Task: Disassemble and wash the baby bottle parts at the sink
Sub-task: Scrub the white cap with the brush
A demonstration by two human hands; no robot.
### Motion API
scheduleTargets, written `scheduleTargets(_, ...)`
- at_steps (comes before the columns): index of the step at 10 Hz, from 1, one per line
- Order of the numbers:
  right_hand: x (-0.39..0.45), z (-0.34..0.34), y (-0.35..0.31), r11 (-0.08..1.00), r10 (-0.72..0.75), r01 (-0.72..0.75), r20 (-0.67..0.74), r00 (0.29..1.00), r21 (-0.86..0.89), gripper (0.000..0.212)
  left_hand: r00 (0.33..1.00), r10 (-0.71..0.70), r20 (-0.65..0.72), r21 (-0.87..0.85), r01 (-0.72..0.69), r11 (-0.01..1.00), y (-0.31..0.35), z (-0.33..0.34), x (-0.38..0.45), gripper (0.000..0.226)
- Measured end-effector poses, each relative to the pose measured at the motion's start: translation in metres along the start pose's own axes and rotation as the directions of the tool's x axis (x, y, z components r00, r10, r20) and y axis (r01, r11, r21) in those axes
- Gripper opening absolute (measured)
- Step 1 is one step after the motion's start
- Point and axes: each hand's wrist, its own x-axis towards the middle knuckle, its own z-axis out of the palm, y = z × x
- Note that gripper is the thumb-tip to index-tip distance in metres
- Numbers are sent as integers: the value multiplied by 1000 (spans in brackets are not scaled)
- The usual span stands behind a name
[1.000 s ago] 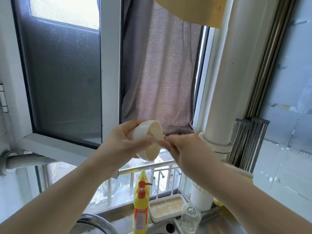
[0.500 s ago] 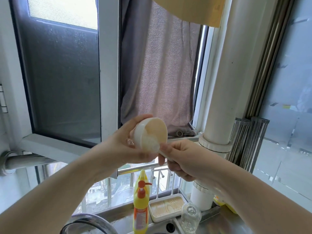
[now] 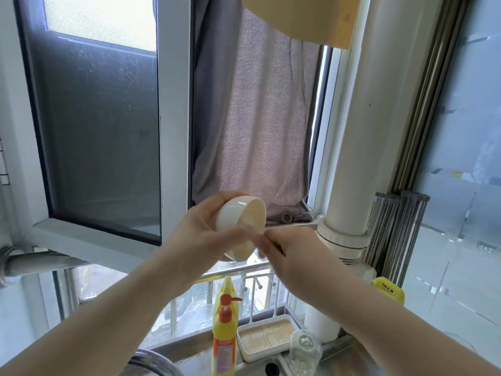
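At chest height in front of the window, my left hand (image 3: 200, 234) grips a white dome-shaped bottle cap (image 3: 238, 213), its cream-coloured opening turned to the right. The fingertips of my right hand (image 3: 287, 253) are at the lower rim of the opening. They are blurred, so I cannot tell whether they pinch anything. A clear glass baby bottle (image 3: 305, 351) stands upright on the steel counter below, apart from both hands.
A yellow dish-soap pump bottle (image 3: 223, 329) and a white tray (image 3: 267, 340) stand on the counter by the window rail. A thick white pipe (image 3: 352, 158) rises on the right with a yellow object (image 3: 389, 290) beside it. A curved metal rim (image 3: 151, 362) shows at bottom left.
Both hands dipped a little and came back up with the cap. My right hand slid from the cap's right edge to its lower rim. The cap has tilted slightly.
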Motion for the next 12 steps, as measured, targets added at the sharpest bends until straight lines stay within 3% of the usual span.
scheduleTargets(1,-1,-6,-10,717,185,-434,451,873,546,44,998,66,-14,-46,-67,997,-3,0,-1,49)
scheduleTargets(2,-1,-6,-6,752,163,-395,433,887,528,45,997,70,-30,-40,-71,997,-3,0,0,41)
scheduleTargets(3,1,-5,8,905,-188,103,-172,967,-413,43,999,-33,-39,-100,29,995,-6,2,0,39)
scheduleTargets(4,-1,-10,6,759,-369,84,-319,873,-646,35,997,-79,-8,-166,77,983,-1,2,0,39)
scheduleTargets(5,0,-6,2,931,-147,84,-155,977,-354,41,998,-23,-51,-90,19,996,-3,2,-1,39)
scheduleTargets(6,-4,-9,-5,961,175,-233,325,929,148,42,997,3,-82,-52,-7,999,-13,1,-3,37)
scheduleTargets(7,-3,-15,-2,782,242,-497,552,798,376,44,997,18,-75,-10,-19,1000,-17,-1,-3,39)
scheduleTargets(8,-2,-9,8,984,84,-57,156,984,-169,41,999,-45,-16,17,45,999,-17,2,-1,33)
scheduleTargets(9,-5,-9,17,735,-296,86,-205,933,-672,31,989,-144,19,-34,145,989,-11,4,3,28)
scheduleTargets(10,-5,-1,20,874,-234,91,-249,940,-478,39,998,-67,-13,-14,67,998,-8,5,5,32)
scheduleTargets(11,-5,-4,7,987,127,-144,186,974,78,41,998,43,-46,2,-43,999,-12,4,1,38)
scheduleTargets(12,-9,-11,-3,702,166,-514,588,792,493,43,990,115,-80,14,-115,993,-17,3,0,45)
